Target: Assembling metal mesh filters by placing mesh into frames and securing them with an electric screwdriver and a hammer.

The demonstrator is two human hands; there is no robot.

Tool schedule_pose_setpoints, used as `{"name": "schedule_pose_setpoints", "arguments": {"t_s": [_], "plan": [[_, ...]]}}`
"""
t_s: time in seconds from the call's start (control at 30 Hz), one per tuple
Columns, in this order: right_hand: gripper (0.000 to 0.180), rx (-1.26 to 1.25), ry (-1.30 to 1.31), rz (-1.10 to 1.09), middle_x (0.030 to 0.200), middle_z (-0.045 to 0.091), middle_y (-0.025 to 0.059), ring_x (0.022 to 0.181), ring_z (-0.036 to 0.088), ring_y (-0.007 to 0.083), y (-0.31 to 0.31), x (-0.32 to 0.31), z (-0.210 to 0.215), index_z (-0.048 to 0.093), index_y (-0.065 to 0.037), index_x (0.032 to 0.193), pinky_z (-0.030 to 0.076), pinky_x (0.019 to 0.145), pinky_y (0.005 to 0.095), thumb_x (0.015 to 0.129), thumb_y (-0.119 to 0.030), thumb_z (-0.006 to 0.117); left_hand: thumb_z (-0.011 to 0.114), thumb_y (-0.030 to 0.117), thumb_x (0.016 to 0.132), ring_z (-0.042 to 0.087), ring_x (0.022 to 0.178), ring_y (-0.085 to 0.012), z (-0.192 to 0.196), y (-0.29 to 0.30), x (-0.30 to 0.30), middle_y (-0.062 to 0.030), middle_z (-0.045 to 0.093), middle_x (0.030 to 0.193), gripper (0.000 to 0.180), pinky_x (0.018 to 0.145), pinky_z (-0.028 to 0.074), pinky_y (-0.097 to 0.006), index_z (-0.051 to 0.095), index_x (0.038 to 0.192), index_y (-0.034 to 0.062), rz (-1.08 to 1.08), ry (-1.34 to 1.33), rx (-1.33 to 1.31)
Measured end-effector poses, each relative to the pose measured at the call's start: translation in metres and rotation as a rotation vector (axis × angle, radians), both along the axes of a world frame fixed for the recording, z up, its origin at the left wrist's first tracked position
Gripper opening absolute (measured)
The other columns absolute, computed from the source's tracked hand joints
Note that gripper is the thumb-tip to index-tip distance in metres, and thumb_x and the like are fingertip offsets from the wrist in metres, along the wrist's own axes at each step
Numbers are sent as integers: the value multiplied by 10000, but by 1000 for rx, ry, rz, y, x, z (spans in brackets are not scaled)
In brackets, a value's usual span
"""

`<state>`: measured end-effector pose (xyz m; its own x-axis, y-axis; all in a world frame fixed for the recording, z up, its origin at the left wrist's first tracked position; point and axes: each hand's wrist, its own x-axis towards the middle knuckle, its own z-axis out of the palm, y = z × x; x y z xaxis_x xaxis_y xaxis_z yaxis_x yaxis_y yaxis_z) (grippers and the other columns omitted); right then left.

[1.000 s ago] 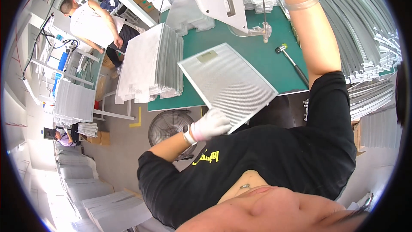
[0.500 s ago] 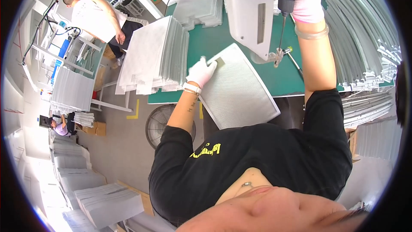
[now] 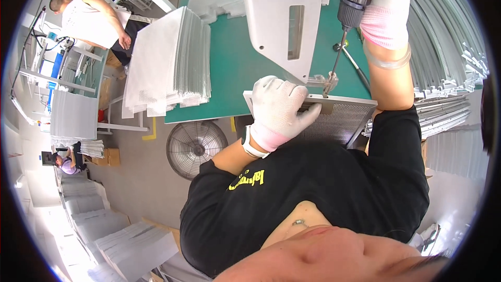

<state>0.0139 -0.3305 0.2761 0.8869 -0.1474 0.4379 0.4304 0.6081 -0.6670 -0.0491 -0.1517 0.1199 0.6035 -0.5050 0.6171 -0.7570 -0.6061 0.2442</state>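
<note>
My left hand (image 3: 279, 109), in a white knit glove, is closed round the top edge of a framed mesh panel (image 3: 344, 120). The panel stands tilted on edge at the near side of the table, close to my body. In my gloved right hand (image 3: 387, 15) is a power screwdriver (image 3: 353, 0), pointing down. Its long bit (image 3: 339, 55) reaches a clear plastic guide (image 3: 331, 82) just above the panel's frame. That guide sits at the lower end of a light grey machine housing (image 3: 271, 26). Whether the bit touches a screw is too small to tell.
A hammer-like tool (image 3: 357, 68) lies on the green table (image 3: 229, 47). Stacked mesh panels (image 3: 167, 62) stand at its left, with more panels (image 3: 443, 36) at right. A floor fan (image 3: 195, 149) is below left. A co-worker (image 3: 94, 23) stands far left.
My left hand has moved right and nearer, turning the panel from lying face-up to standing on edge under the guide. The power screwdriver has come lower in view.
</note>
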Motion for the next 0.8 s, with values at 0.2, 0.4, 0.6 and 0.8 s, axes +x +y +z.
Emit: {"name": "schedule_pose_setpoints", "arguments": {"t_s": [0.2,0.4,0.6,0.8], "plan": [[375,596,-351,950,808,640,39,579,598,78,8,29,-25,582,-77,1190,483,499,163,1011,-406,579,839,319,631,612,679,-244,-7,0,-13,-20,632,777,356,651,427,-405,633,854,132,10,8,44],[371,-46,-79,-217,819,643,46,609,611,72,22,-7,-12,575,-64,1190,515,526,153,1003,-383,598,827,318,637,645,668,-214,-1,-2,-11,-5,683,839,332,586,413,-378,659,855,133,-36,14,-2],[395,-33,-69,-226,822,647,49,623,621,72,24,-11,-13,565,-54,1205,522,518,155,1002,-390,599,803,320,670,660,735,-208,-2,-2,-13,-14,684,876,330,604,447,-385,706,929,140,-46,44,1],[465,-23,-22,-201,815,637,52,622,623,79,25,-16,-15,524,-47,1273,501,486,161,1011,-428,567,780,334,704,648,783,-215,-5,-2,-12,-6,655,878,363,629,474,-396,730,1019,159,-76,19,-49]]}}
